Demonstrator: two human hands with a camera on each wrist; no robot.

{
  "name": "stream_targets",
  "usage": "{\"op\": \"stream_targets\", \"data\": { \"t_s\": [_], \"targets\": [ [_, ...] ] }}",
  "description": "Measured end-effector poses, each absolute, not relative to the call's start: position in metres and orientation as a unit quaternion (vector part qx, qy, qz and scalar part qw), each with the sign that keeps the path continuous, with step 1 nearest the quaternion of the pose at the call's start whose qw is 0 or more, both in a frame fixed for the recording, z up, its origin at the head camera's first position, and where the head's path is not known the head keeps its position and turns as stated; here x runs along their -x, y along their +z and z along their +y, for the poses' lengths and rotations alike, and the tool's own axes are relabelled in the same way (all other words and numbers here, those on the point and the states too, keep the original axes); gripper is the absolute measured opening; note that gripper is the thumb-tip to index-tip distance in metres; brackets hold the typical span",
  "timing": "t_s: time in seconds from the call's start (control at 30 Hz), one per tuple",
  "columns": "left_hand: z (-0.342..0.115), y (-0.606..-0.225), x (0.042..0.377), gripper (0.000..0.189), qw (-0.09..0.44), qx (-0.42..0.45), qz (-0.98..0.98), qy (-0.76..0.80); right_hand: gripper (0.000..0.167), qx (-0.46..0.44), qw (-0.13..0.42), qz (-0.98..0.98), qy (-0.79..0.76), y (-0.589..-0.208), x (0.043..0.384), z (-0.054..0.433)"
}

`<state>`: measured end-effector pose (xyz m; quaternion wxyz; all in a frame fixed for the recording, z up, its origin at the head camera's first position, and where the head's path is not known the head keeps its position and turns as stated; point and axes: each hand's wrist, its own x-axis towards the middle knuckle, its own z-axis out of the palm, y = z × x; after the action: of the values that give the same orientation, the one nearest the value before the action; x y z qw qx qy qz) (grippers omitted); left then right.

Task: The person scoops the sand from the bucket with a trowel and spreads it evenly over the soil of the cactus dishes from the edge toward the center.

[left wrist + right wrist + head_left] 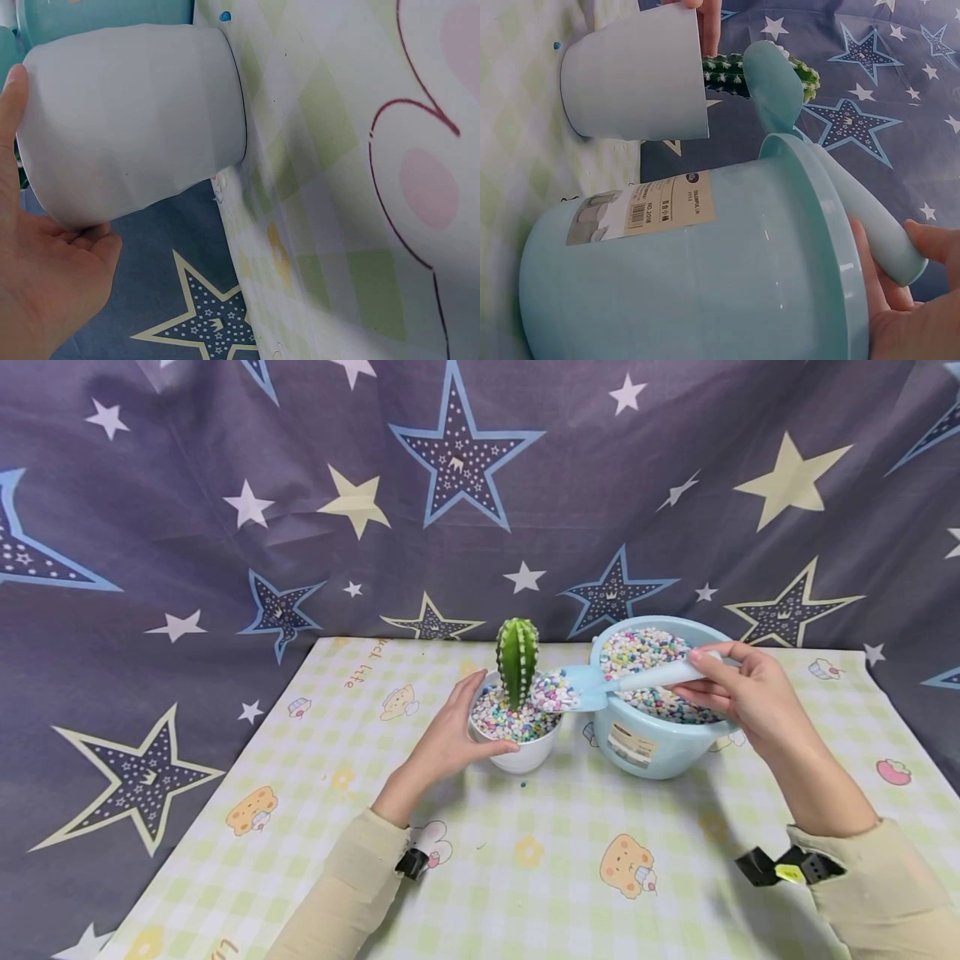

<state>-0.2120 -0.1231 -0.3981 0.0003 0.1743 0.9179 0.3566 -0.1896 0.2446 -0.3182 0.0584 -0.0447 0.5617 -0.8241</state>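
A green cactus [517, 662] stands upright in a white pot [522, 755], among small multicoloured pebbles [504, 720]. My left hand [450, 732] holds the pot at its left side, thumb across the front near the rim and fingers round the back. In my right hand [750, 693] is the handle of a light blue scoop [592, 687], pinched between thumb and fingers. Pebbles fill the scoop's blade, which hangs over the pot's right rim beside the cactus. Behind the scoop's handle stands a light blue bucket [660, 756] holding more pebbles; a paper label [649, 206] is on its side.
A checked, cartoon-printed cloth [525, 877] covers the table. One small blue pebble [523, 785] lies on it in front of the pot. A dark curtain with stars [480, 552] hangs behind the table's back edge.
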Motion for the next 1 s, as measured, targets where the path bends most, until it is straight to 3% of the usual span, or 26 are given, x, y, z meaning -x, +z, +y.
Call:
{"op": "stream_targets", "data": {
  "t_s": [1.0],
  "targets": [
    [-0.121, -0.397, 0.21, 0.12, -0.004, -0.164, 0.92, 0.355, 0.005, 0.064, 0.021, 0.632, -0.772, -0.315, 0.189, 0.229]
  ]
}}
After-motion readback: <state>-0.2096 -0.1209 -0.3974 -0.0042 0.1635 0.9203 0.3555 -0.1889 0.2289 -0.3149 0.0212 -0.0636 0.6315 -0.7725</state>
